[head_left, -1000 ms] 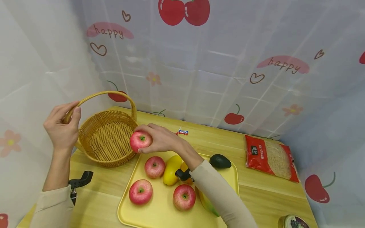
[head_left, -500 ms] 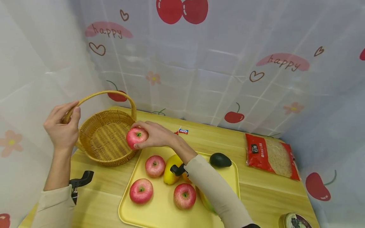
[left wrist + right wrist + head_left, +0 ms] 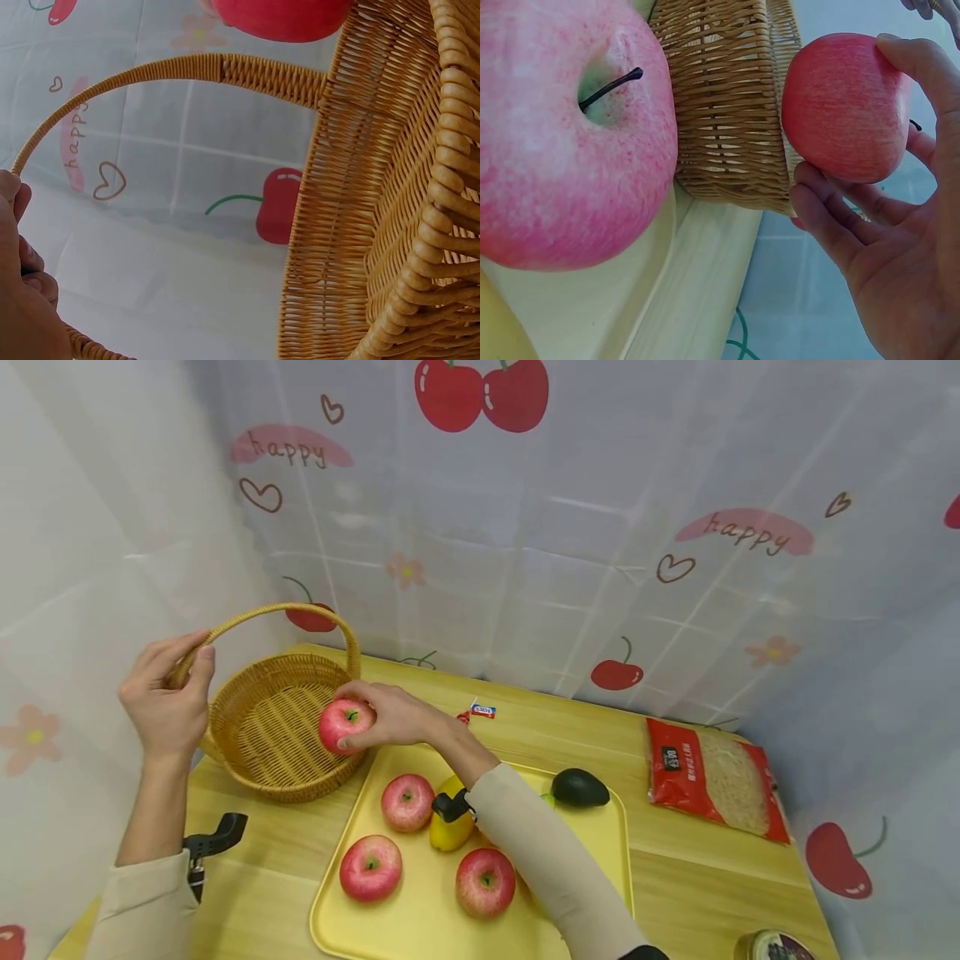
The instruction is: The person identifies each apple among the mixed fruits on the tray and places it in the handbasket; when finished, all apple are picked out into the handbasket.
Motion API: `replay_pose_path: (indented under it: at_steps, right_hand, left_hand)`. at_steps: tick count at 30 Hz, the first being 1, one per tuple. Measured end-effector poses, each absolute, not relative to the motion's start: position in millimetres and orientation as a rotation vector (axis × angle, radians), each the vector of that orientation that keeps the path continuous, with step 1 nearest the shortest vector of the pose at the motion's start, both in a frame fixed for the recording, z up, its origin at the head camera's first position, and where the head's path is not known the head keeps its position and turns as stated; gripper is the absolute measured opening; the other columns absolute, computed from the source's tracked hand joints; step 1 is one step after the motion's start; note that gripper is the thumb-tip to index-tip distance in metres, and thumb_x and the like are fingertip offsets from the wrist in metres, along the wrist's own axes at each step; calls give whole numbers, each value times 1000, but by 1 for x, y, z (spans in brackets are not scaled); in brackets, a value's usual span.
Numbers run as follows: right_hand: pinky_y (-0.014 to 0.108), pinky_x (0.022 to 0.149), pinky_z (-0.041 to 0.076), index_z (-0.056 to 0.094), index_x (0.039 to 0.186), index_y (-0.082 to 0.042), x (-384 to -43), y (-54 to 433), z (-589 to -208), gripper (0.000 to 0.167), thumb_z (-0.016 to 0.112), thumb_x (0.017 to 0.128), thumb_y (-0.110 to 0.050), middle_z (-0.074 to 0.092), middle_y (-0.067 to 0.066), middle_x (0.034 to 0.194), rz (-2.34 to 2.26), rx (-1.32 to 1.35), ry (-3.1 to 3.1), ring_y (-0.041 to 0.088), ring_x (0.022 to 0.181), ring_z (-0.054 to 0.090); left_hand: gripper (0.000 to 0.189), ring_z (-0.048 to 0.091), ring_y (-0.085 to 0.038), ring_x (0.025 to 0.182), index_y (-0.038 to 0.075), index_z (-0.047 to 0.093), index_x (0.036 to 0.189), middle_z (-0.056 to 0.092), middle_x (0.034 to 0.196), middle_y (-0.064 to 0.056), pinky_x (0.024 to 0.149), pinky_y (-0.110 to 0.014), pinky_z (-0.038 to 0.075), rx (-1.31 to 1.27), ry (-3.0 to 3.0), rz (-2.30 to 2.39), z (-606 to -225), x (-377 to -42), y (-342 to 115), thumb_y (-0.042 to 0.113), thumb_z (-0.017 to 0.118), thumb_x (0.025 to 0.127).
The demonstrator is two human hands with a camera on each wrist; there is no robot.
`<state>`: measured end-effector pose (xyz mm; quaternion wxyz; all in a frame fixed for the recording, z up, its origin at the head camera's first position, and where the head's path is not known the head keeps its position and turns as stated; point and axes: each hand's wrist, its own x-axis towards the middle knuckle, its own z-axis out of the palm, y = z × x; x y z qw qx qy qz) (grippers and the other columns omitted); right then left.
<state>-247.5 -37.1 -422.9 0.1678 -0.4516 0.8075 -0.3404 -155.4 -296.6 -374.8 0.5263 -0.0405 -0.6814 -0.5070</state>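
A red apple (image 3: 341,725) sits in the right hand (image 3: 397,714), held between thumb and fingers, to the right of the left hand (image 3: 167,697). It hangs at the right side of the wicker basket (image 3: 300,789); whether it touches the rim is unclear. The left hand grips the left side of the basket's arched handle (image 3: 285,607). Nearer and to the right, the yellow tray (image 3: 420,935) bears three more apples (image 3: 371,868) and a yellow fruit (image 3: 450,835).
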Motion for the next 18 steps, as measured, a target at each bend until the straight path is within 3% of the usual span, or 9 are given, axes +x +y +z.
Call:
replay_pose_path:
  at_steps: [7, 18]
  right_hand:
    - [19, 86, 51, 50, 142, -28, -247, -46, -422, 69, 76, 82, -51, 58, -11, 122, -929, -1296, 2304, 3, 104, 57]
    - [20, 84, 51, 50, 139, -31, -249, -53, -422, 66, 76, 83, -51, 59, -14, 119, -909, -1276, 2292, 3, 103, 58]
  left_hand:
    - [14, 61, -4, 83, -6, 77, 101, 74, 94, -9, 59, -6, 41, -103, -1627, -1205, -374, -155, -297, -1, 72, 88]
    - [15, 62, -4, 84, -4, 78, 101, 74, 94, -10, 63, -7, 44, -96, -1620, -1207, -376, -156, -298, 0, 73, 88]
